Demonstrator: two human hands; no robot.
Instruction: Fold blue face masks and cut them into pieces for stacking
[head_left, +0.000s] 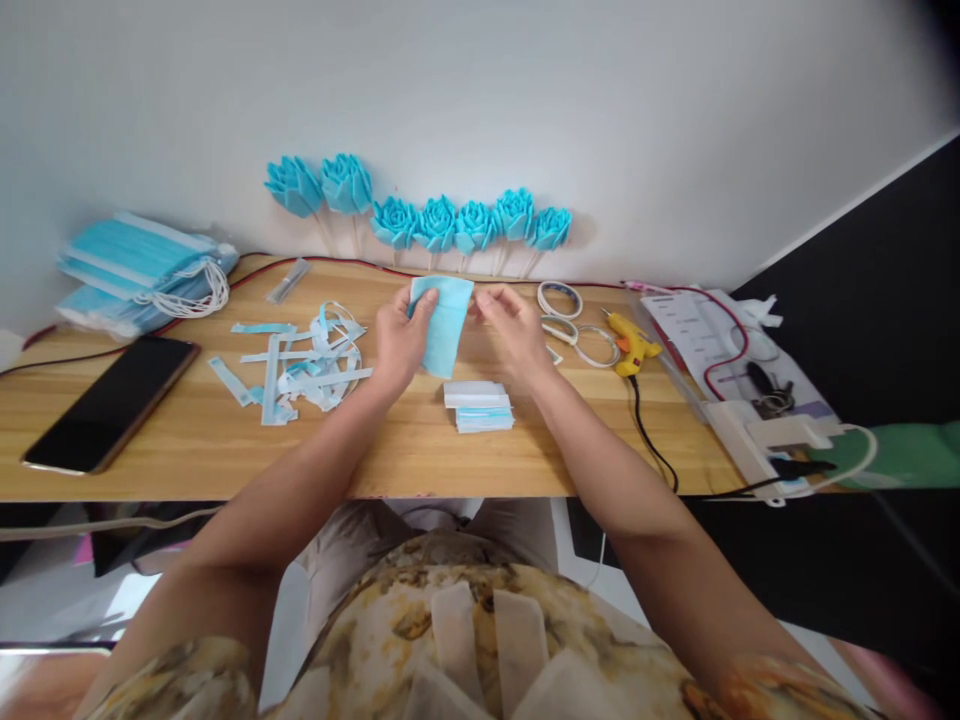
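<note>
My left hand [401, 340] pinches a light blue piece of face-mask fabric [448, 325] between thumb and fingers, holding it up above the table. Just past the fabric's right edge is my right hand [514, 322], its thumb and fingertips drawn together; whether they grip anything is too small to make out. Below the hands lies a small stack of folded blue and white mask fabric [480, 410]. Cut mask strips and ear loops [300, 365] are heaped left of my left hand.
Blue fabric flowers [439, 222] on sticks lean along the wall. Bagged face masks [142, 265] and a phone [111, 405] lie on the left. Right of my hands are tape rolls [559, 300], scissors [598, 346], a yellow glue gun [631, 345] and a power strip [746, 455].
</note>
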